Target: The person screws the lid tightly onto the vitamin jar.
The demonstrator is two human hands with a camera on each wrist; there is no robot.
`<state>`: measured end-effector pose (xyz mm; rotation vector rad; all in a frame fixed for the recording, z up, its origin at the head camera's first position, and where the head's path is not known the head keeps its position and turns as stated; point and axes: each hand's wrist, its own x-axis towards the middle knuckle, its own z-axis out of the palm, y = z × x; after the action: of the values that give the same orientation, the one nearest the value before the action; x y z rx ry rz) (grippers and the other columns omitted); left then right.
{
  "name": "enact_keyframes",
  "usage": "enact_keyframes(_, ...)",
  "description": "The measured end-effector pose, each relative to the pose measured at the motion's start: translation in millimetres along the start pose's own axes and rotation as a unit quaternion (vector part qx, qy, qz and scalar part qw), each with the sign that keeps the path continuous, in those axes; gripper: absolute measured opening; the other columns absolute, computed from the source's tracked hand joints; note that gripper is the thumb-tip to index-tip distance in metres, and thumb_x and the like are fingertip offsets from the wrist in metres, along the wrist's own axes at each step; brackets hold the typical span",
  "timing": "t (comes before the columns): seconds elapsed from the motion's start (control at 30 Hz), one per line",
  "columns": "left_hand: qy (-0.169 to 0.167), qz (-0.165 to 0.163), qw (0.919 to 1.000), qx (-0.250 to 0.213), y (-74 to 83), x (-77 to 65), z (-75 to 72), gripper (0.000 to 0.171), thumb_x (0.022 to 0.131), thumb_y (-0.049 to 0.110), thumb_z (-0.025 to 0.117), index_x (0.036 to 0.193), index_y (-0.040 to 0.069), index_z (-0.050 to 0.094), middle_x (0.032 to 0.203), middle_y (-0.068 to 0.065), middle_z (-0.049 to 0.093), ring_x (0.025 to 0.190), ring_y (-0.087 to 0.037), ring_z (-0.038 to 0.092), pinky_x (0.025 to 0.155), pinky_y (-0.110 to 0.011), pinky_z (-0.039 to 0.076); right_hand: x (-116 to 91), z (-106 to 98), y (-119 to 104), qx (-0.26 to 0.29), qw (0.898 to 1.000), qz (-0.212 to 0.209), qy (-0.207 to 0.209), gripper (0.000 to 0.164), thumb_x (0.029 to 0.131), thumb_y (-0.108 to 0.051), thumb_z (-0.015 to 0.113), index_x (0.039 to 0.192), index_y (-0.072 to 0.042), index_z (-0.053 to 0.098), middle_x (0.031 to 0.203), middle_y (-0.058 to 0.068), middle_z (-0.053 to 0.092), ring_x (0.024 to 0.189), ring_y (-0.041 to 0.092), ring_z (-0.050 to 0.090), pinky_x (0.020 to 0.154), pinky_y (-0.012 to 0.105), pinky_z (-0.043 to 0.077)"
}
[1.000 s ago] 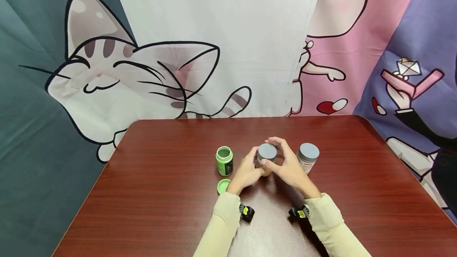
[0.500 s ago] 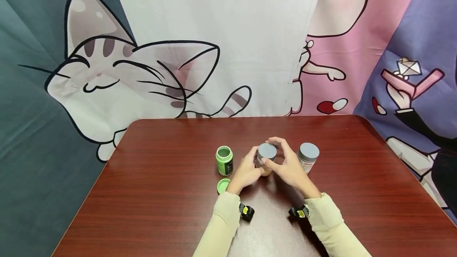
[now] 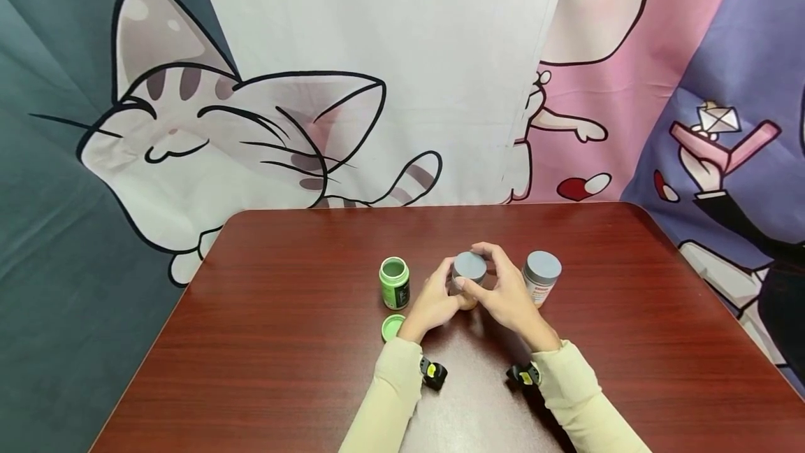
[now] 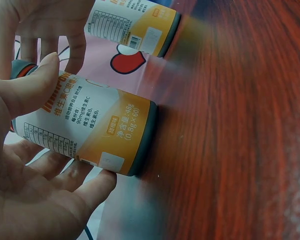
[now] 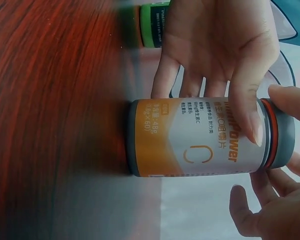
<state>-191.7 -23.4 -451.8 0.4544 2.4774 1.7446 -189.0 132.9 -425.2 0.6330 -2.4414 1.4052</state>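
Note:
A supplement bottle [image 3: 469, 268] with a grey lid and a white-and-orange label stands upright on the table between my hands. My left hand [image 3: 434, 305] grips its body, the thumb lying across the label in the right wrist view. Higher up, my right hand [image 3: 508, 296] holds the grey lid [image 5: 284, 134] between thumb and fingers. An orange-red ring [image 5: 273, 131] shows just below that lid. In the left wrist view the label [image 4: 85, 117] is turned towards the camera, its upper part partly covered by the left thumb.
Left of my hands stands an uncovered green jar [image 3: 395, 285], with its green lid [image 3: 393, 327] lying in front, partly behind the left wrist. A second grey-lidded bottle [image 3: 542, 275] is close to my right hand. Below them is a dark red wooden table [image 3: 283, 341].
Both hands keep their hold on the bottle. My right hand and wrist have shifted very slightly left; the green jar and second bottle stay in place.

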Motion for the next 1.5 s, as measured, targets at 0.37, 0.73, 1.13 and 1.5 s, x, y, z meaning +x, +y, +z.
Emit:
enact_keyframes(0.37,0.005,-0.012,0.9999,-0.003,0.3,0.0,0.5,0.063,0.076,0.008,0.068,0.132,0.024,0.042,0.124,0.004,0.055,0.113,-0.010,0.051,0.095,-0.028,0.040,-2,-6,-34,0.024,0.999,0.018,-0.013,0.068,0.076,-0.013,0.074,0.132,-0.007,0.036,0.128,0.012,0.048,0.116,0.029,0.046,0.089,0.047,0.040)
enact_keyframes(0.73,0.005,-0.013,0.9999,0.005,1.1,-0.5,0.4,0.061,0.075,0.011,0.069,0.129,0.023,0.044,0.122,0.005,0.056,0.112,-0.012,0.053,0.094,-0.029,0.041,-3,-9,-35,0.066,0.997,-0.017,-0.041,0.070,0.080,-0.004,0.069,0.138,-0.004,0.030,0.133,0.014,0.045,0.121,0.033,0.042,0.090,0.045,0.038)
enact_keyframes(1.13,0.001,0.000,0.9997,0.025,1.5,-1.3,-1.4,0.056,0.081,0.019,0.067,0.131,0.021,0.042,0.122,0.002,0.056,0.110,-0.012,0.053,0.093,-0.032,0.041,-2,-9,-33,0.080,0.996,-0.004,-0.039,0.063,0.081,-0.003,0.067,0.134,-0.004,0.034,0.129,0.013,0.049,0.119,0.030,0.045,0.089,0.042,0.040)
enact_keyframes(1.5,0.001,0.005,1.0000,0.003,0.9,-1.0,-0.2,0.055,0.081,0.015,0.067,0.129,0.021,0.044,0.120,0.001,0.057,0.108,-0.012,0.054,0.092,-0.030,0.042,-1,-8,-38,0.040,0.999,-0.008,-0.016,0.059,0.079,-0.006,0.071,0.128,-0.002,0.039,0.122,0.016,0.052,0.111,0.031,0.050,0.085,0.045,0.045)
